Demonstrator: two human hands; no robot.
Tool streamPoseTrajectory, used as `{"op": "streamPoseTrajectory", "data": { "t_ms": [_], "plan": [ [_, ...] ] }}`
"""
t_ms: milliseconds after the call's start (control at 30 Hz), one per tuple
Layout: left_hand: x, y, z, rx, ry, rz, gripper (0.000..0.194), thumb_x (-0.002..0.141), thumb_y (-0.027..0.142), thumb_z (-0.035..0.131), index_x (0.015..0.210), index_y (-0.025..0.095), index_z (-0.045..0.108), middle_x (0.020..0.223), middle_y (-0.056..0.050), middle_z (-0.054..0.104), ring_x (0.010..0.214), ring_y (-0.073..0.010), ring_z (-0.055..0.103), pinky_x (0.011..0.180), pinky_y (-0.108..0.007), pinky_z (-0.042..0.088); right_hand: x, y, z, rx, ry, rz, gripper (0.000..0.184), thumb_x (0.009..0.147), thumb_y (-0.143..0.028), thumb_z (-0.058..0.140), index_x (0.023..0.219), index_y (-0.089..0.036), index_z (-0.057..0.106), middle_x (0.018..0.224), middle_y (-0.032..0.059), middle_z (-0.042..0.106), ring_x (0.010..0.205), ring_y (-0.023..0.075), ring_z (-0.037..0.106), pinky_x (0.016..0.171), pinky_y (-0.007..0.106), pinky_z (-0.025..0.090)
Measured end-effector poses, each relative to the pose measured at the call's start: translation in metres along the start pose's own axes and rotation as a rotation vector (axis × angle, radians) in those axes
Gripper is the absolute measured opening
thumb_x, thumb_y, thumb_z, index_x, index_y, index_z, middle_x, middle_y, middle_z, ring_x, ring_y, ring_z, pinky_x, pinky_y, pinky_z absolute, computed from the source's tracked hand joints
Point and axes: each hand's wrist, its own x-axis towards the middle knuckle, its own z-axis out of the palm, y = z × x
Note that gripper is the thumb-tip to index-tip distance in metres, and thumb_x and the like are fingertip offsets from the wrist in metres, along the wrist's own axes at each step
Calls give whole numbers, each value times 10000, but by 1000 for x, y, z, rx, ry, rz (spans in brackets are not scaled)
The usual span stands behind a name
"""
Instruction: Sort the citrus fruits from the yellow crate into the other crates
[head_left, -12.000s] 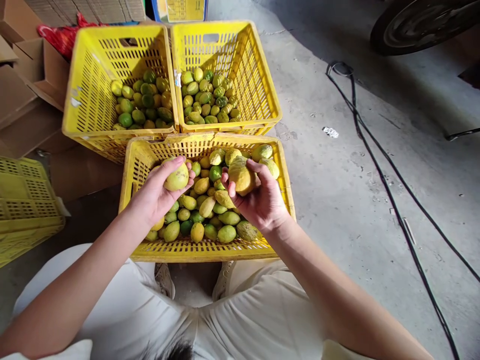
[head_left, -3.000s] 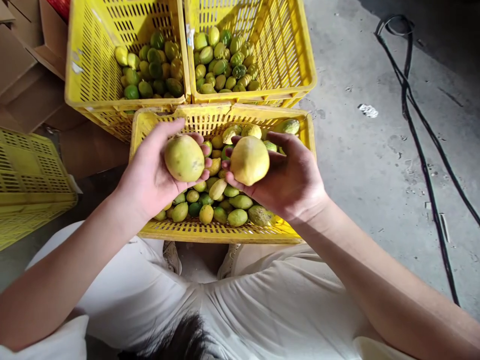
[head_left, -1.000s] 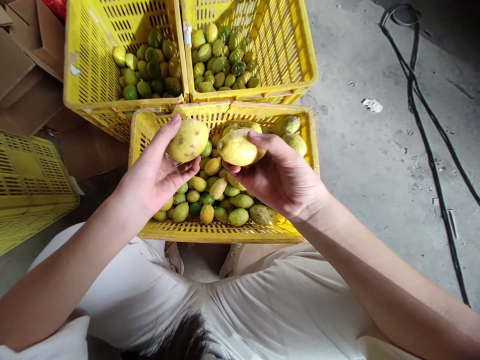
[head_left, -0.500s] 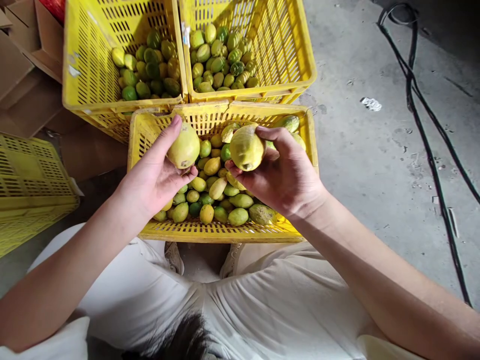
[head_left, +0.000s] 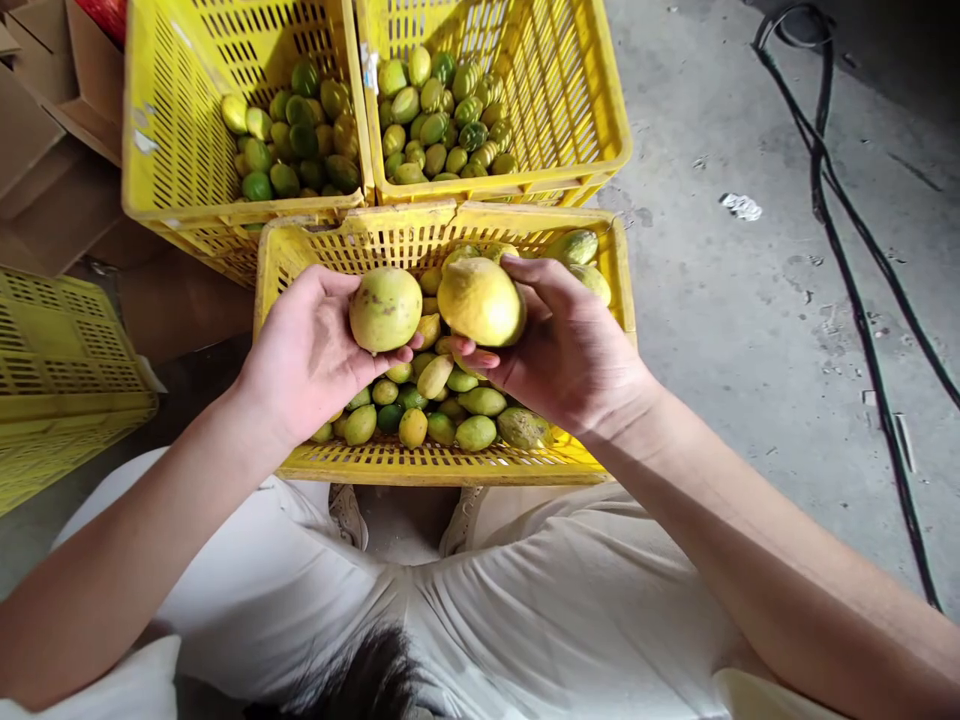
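My left hand is closed round a pale green lemon with brown specks on its skin. In my right hand is a larger yellow lemon, its nippled end toward the upper left. Both fruits are held side by side, slightly apart, above a yellow plastic crate. Several green and yellow lemons lie in that crate, partly hidden by my hands. A few big ones rest at its far right corner.
Behind stand two more yellow crates, a left one and a right one, holding several green fruits. Another yellow crate and cardboard boxes are at the left. A black cable runs over the concrete floor at the right.
Both lemons have been turned in my fingers, showing other sides. My left hand has shifted right and slightly nearer, my right hand a little left. The crates have not moved.
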Motion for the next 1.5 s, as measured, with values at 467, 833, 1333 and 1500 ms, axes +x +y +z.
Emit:
{"op": "streamPoseTrajectory", "data": {
  "t_ms": [467,833,1333,1500],
  "plan": [
    [11,-4,-10,-40,92,-1,151,913,319,691,985,196,642,844,-33,699,688,-116,624,593,-205,516,4,-2,-3,52,83,56,253,894,-478,647,807,-240,638,729,20,654,567,119,525,391,203,376],
    [8,0,-7,2,0,-91,240,939,332,547,1089,208,688,786,-36,725,623,-159,674,454,-211,439,1,-8,0,88,71,38,90,924,-290,581,911,-274,669,869,-13,727,759,157,711,656,294,643],
    [7,-7,-7,127,24,-59,156,881,291,701,964,173,642,834,-43,729,700,-173,722,607,-254,597,8,-10,-1,94,52,97,389,1068,-461,385,855,-264,644,701,28,678,553,144,632,311,187,350],
    [12,-7,-8,105,83,-125,230,916,366,689,1019,163,655,750,-48,699,548,-151,655,426,-194,459,9,-12,-2,164,213,148,414,1086,-454,388,985,-208,705,804,55,747,668,173,732,515,271,613]
  ]
}}
